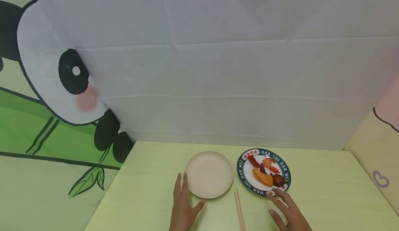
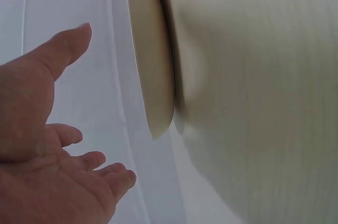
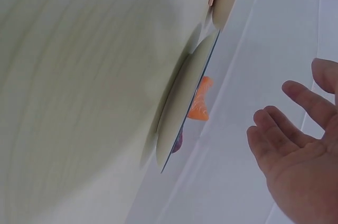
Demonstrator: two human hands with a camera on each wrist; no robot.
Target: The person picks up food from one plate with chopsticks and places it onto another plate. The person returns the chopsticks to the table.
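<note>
A plain beige plate (image 1: 210, 174) lies on the table, and my left hand (image 1: 184, 203) is at its lower left rim, fingers extended and thumb spread. In the left wrist view that hand (image 2: 63, 155) holds nothing beside the plate's edge (image 2: 151, 55). Right of it sits a plate with a dark green lettered rim (image 1: 241, 171). It bears an orange-brown food piece (image 1: 262, 177), a shrimp (image 1: 270, 164), a round brown piece (image 1: 278, 180) and a red piece (image 1: 253, 161). My right hand (image 1: 290, 212) is over this plate's near rim, fingers loosely bent, holding nothing.
A pair of light pink chopsticks (image 1: 239, 208) lies between the two plates, toward the near side of the pale yellow table (image 1: 327, 189). Behind the table hangs a white creased cloth (image 1: 224, 85). A panda drawing (image 1: 46, 68) covers the left wall.
</note>
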